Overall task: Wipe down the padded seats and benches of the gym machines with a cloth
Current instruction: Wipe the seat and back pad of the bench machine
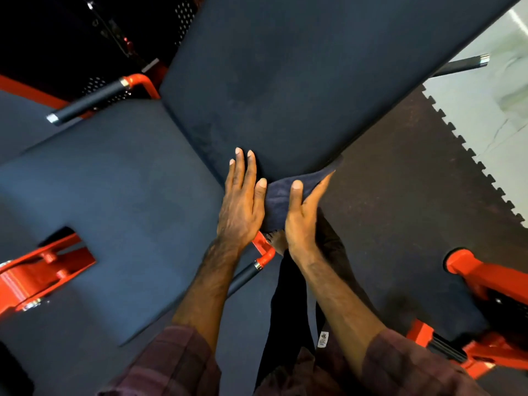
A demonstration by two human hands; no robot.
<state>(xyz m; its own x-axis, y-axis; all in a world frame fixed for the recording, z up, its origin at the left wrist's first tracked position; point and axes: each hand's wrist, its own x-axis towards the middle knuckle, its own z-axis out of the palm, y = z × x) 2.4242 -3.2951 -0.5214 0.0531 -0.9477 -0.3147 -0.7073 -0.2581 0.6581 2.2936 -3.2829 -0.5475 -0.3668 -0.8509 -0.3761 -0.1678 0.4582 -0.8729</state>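
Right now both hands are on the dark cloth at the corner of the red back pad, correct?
Not quite: the back pad is dark navy, not red; only the machine frame is red. The head view shows the left hand and right hand on the dark cloth at its corner.

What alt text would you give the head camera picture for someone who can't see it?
Seen from above, a person's left hand and right hand hold a dark cloth at the lower corner of a gym machine's dark back pad. A matching seat pad lies to the left, with red frame parts and black rubber floor mats around.
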